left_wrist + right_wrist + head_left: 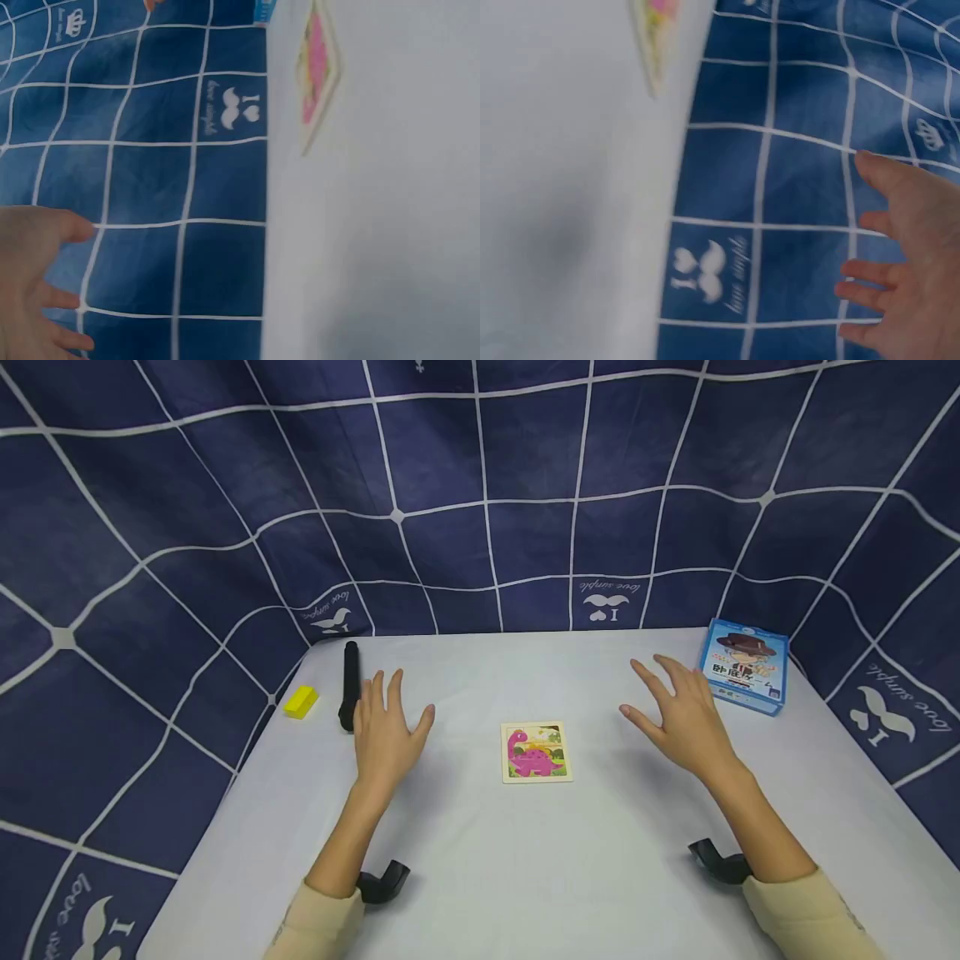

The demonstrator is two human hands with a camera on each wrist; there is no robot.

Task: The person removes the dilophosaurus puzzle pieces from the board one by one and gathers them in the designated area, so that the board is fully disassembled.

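Observation:
Between the two hands, a square picture puzzle (536, 752) with a pink dinosaur lies flat on the white table. My left hand (388, 735) is held to the left of it, fingers spread and holding nothing. To its right, my right hand (681, 718) is also spread, with nothing in its grasp. The left wrist view has the left hand (34, 277) at its left edge and the puzzle (318, 67) at the top. In the right wrist view the right hand (915, 262) is at the right, with part of the puzzle (656, 37) showing.
A yellow block (301, 702) and a long black object (350, 685) lie at the back left, the black one just beyond the left fingers. A blue box (746, 666) with a cartoon figure sits at the back right. Blue checked cloth (525, 460) hangs around the table (525, 877).

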